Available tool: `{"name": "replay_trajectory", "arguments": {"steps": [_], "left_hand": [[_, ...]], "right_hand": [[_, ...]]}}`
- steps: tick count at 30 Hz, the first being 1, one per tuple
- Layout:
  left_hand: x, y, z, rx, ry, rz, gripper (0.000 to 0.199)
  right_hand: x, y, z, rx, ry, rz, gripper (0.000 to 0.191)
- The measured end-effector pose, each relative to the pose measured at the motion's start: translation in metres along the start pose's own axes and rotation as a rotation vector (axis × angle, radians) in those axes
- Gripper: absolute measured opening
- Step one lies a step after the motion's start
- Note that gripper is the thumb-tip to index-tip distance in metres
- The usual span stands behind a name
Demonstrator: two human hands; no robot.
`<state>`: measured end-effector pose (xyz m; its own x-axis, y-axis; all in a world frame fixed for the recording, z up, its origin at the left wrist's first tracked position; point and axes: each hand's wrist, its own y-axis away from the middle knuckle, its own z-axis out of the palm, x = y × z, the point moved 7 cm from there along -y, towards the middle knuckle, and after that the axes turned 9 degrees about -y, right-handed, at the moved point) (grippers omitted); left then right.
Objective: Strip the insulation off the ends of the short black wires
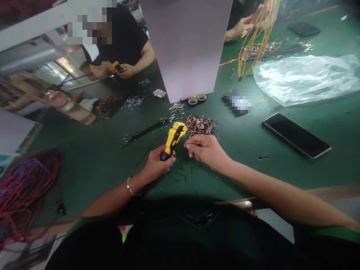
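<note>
Snugly, left fingers (170,159) wrap a yellow wire stripper (173,139).

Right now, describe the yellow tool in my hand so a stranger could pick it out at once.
On the green workbench, find the central heap of copper-ended wire scraps. Just in front of it, the yellow-and-black wire stripper is gripped in the left hand. The person across the bench holds a similar yellow tool, but this one is nearest the camera.
</note>
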<state>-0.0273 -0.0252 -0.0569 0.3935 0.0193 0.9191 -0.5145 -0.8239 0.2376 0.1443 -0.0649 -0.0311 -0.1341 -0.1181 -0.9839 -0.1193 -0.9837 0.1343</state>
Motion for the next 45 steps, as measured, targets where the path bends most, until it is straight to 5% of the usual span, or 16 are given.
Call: {"name": "replay_trajectory", "arguments": {"steps": [6,16,26,35,45], "left_hand": [[0.0,0.0,0.001,-0.015,0.04,-0.001,0.023],[0.006,-0.003,0.011,-0.142,0.064,0.065,0.021],[0.0,-0.002,0.005,-0.028,0.02,0.05,0.018],[0.015,-0.002,0.02,-0.332,0.369,0.051,0.033],[0.016,-0.001,0.014,-0.586,0.529,-0.075,0.051]], "right_hand": [[-0.015,-0.003,-0.007,0.014,0.128,-0.069,0.013],[-0.01,-0.004,-0.012,0.027,0.036,-0.074,0.011],[-0.011,-0.002,-0.008,0.02,0.076,-0.077,0.011],[-0.015,-0.007,-0.025,0.064,0.062,-0.106,0.011],[-0.014,-0.018,-0.045,0.076,-0.097,-0.097,0.016]]}}
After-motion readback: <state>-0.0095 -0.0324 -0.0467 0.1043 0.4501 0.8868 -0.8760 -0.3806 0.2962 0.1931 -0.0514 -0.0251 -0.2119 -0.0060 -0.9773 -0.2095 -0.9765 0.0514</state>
